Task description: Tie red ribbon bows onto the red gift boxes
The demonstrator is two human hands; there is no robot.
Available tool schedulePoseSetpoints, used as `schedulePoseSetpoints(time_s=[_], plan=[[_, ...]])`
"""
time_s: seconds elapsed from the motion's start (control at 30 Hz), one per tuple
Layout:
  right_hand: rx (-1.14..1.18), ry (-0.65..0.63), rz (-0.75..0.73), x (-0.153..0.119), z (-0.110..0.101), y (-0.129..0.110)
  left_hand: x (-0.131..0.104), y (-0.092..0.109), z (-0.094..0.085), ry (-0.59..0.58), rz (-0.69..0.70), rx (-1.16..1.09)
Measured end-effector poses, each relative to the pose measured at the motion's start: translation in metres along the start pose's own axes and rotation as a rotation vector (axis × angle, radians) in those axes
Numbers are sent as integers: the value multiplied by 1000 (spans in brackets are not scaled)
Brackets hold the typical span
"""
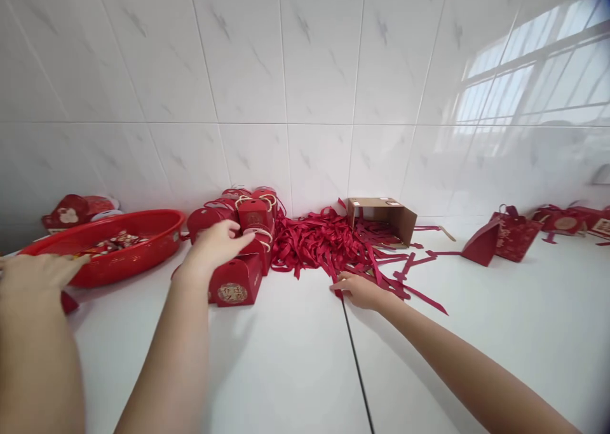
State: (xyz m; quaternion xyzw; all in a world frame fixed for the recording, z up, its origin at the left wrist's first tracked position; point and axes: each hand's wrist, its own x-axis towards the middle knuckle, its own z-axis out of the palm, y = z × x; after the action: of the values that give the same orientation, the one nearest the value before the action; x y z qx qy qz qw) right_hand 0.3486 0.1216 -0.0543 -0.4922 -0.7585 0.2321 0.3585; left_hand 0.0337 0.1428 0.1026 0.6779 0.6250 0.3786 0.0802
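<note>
My left hand [216, 246] is over a cluster of red gift boxes, its thumb and fingers apart. Below it stands a red gift box [233, 284] with a round gold print on its front. My right hand [355, 288] is closed at the near edge of a heap of red ribbons [314, 237], its fingertips pinching one ribbon [338, 293]. Behind my left hand, several red boxes [257, 213] with handles and beige cord are packed together against the wall.
Another person's hand [40, 272] is at the red basin [157, 227], which holds small wrapped items. An open cardboard box [407, 227] lies on its side, ribbons spilling out. More red boxes [519, 234] stand at right. A dark seam [355, 351] crosses the white table [295, 358].
</note>
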Motion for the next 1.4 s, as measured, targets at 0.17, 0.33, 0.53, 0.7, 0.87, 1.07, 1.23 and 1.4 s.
schedulePoseSetpoints(time_s=[0.17, 0.33, 0.53, 0.7, 0.87, 1.07, 1.23, 1.4], plan=[[2, -9, -41, 2, 5, -1, -5, -37, 45, -235, -119, 360], [38, 68, -85, -10, -1, -20, -25, -48, 64, -289, -27, 486], [237, 141, -127, -25, -51, -68, -51, -44, 47, -430, 183, 405], [635, 454, -170, -55, -114, -118, -108, -20, 41, -599, 419, 107], [484, 261, -103, -92, -128, -157, -158, 4, 43, -670, 512, -235], [217, -178, 69, -95, -75, -159, -162, 8, 47, -515, 430, -262], [167, -325, 170, -77, -39, -141, -163, 17, 56, -563, 397, -164], [144, -345, 180, -68, -25, -136, -165, 22, 67, -529, 385, -243]])
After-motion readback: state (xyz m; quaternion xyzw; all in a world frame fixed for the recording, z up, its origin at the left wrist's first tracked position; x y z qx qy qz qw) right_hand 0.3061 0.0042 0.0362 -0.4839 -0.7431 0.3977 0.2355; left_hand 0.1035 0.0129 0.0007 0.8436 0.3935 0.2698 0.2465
